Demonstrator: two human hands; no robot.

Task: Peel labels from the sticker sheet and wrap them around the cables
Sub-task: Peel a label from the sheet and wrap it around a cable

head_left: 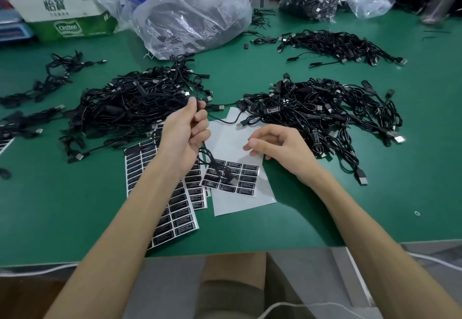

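My left hand (188, 131) grips a thin black cable (212, 162) and holds it up, so that its lower end hangs down onto the partly used sticker sheet (231, 177). That sheet lies in the middle of the green table and still carries a block of black labels. My right hand (277, 147) hovers over the sheet's bare white upper part with its fingers loosely curled and its fingertips close to the paper; nothing shows between them. A fuller sheet of black labels (172, 208) lies under my left forearm.
A big pile of black cables (135, 103) lies to the left and another pile (322, 111) to the right. A third heap (337, 44) sits at the back right. Plastic bags (192, 16) and a cardboard box (65, 16) line the far edge. The table's front edge (225, 251) is near my lap.
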